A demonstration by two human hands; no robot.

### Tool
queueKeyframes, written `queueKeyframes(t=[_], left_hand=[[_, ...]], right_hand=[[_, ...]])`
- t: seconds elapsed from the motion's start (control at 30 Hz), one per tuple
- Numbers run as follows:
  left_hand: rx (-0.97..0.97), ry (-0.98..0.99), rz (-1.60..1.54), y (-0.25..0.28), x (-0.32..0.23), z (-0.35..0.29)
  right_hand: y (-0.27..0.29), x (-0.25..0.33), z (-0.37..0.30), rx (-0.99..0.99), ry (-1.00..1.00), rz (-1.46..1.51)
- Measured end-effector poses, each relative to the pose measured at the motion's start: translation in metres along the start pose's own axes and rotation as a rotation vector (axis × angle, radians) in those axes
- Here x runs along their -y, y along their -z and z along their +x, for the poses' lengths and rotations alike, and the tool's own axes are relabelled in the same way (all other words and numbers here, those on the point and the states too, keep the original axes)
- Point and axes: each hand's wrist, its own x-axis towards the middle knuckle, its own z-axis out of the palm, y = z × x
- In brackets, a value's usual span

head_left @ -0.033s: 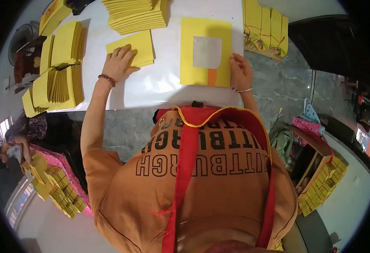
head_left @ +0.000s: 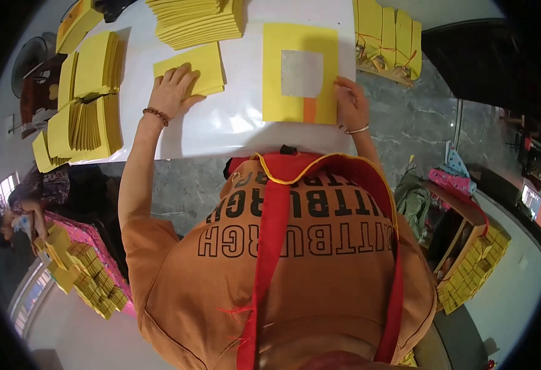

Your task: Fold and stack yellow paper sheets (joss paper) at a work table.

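Note:
My left hand (head_left: 175, 89) lies with its fingers stretched out over a folded yellow paper (head_left: 206, 68) on the white table. To the right, a flat yellow paper sheet (head_left: 273, 74) bears a silver-grey rectangle (head_left: 301, 73) and an orange strip (head_left: 309, 111) below it. At that sheet's right edge is my right hand (head_left: 352, 105), its fingers curled in against the border; the grip itself is partly hidden. A beaded bracelet is on my left wrist, a light bangle on the right.
A tall stack of folded yellow paper (head_left: 199, 21) stands at the table's far side. More yellow stacks (head_left: 94, 68) line the left edge. Tied yellow bundles (head_left: 388, 34) sit beyond the right edge. At the lower left, another person (head_left: 20, 213) is near more yellow bundles.
The table and the papers sit very slightly higher in the picture. My right hand's fingers are a little more curled at the sheet's edge; my left hand stays on the folded paper.

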Motion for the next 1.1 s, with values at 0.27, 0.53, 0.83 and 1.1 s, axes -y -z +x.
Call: queueKeyframes(t=[0.27, 0.53, 0.83, 1.1], left_hand=[[-0.224, -0.396, -0.368, 0.003, -0.103, 0.037], [-0.122, -0.509, -0.463, -0.008, -0.149, 0.055], [-0.059, -0.39, -0.72, -0.017, -0.144, 0.063], [0.034, -0.305, -0.731, -0.013, -0.145, 0.065]], right_hand=[[-0.004, -0.005, -0.005, 0.164, 0.336, -0.653], [-0.005, -0.009, -0.006, 0.16, 0.211, -0.588], [-0.001, -0.013, -0.002, 0.179, 0.106, -0.491], [-0.003, -0.01, -0.001, 0.17, 0.106, -0.464]])
